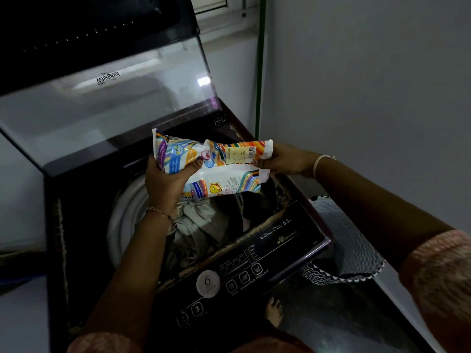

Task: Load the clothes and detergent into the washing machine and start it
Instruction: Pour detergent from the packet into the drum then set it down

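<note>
The left grip clasps the crumpled multicoloured plastic detergent pouch; the right grip pinches its right edge. Below both, pale bundled clothes fill the open drum of the dark top-loading washing machine.

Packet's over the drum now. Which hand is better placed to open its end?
Right, probably. The right hand pinches the detergent packet at its end, while the left hand grips the body, steadying it over the clothes.

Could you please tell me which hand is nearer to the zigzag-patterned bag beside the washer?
Right. The right hand pinches the detergent packet up-left of the zigzag bag; the left hand grips the packet over the drum, farther left.
</note>
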Tool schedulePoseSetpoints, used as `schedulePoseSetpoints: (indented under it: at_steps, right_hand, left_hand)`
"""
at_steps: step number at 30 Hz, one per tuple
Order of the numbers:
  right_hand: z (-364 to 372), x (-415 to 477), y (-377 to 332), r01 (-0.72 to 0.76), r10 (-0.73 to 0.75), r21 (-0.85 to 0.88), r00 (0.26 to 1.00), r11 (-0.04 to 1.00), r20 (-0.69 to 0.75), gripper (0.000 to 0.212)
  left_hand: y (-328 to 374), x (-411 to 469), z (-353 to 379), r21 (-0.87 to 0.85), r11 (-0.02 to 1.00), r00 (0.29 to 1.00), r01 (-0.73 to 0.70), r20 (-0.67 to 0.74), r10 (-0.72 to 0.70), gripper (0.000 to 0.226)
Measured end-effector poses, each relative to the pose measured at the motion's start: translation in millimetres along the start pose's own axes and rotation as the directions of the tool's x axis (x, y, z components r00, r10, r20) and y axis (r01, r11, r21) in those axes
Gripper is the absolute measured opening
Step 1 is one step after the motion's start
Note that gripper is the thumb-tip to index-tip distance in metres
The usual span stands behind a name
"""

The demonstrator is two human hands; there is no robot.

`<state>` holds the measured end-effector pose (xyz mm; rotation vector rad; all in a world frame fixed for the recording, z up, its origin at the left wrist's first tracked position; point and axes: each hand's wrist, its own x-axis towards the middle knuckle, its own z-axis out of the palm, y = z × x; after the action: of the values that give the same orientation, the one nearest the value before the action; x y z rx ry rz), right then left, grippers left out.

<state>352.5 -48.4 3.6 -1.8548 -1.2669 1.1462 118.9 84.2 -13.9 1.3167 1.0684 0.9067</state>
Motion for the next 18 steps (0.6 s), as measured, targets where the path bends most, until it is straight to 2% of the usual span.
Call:
schedulePoseSetpoints:
  at_steps: [3, 8, 13, 18]
  right_hand:
    - [-1.6, 1.5, -5.8, 0.028, -0.028, 0.000, 1.000, 1.000, 0.000, 0.030]
    - [-3.1, 4.9, -13.2, 0.043, -0.043, -0.031, 0.999, 0.999, -0.017, 0.036]
    - [-1.4, 9.0, -15.3, 0.012, -0.012, -0.018, 1.000, 1.000, -0.017, 0.037]
    - [2.3, 11.3, -20.8, -0.011, 0.011, -0.100, 1.000, 0.995, -0.001, 0.036]
  left_hand:
    - [1.6, 3.5, -0.4, -0.011, 1.000, 1.000, 0.000, -0.011, 0.000, 0.070]
    - [2.0, 6.9, -2.4, -0.038, 0.999, 1.000, 0.000, -0.026, -0.001, 0.074]
    - [-1.0, 5.0, -5.4, -0.100, 0.995, 0.999, 0.028, -0.028, -0.031, 0.064]
    - [-6.0, 3.8, -7.5, -0.138, 0.988, 0.996, 0.068, -0.048, -0.075, 0.045]
